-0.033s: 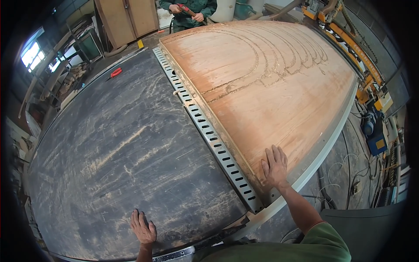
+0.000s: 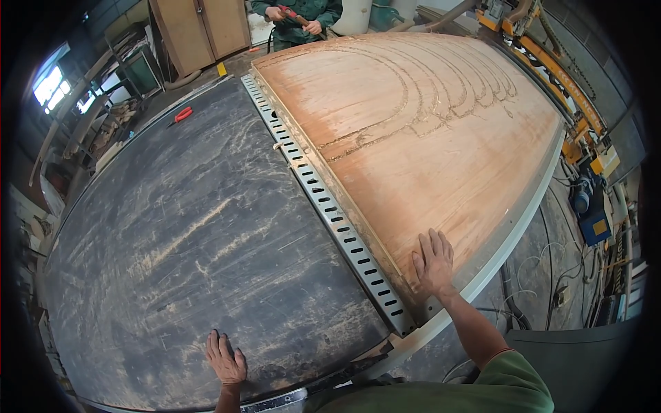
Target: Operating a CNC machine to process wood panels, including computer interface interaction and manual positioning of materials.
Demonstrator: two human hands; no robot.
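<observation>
A large reddish plywood sheet [image 2: 427, 138] with curved routed grooves lies on the right half of a wide machine bed. My right hand [image 2: 434, 263] lies flat on its near corner, fingers spread. My left hand [image 2: 225, 359] rests flat on the dark scuffed bed surface [image 2: 186, 234] near the front edge, holding nothing. A slotted grey metal strip [image 2: 323, 206] runs between the dark surface and the plywood.
A person in green [image 2: 297, 15] stands at the far end holding a red-handled tool. A small red tool [image 2: 182, 115] lies at the far left of the bed. Wooden cabinets [image 2: 200, 27] stand behind; yellow machine parts [image 2: 578, 117] and cables run along the right.
</observation>
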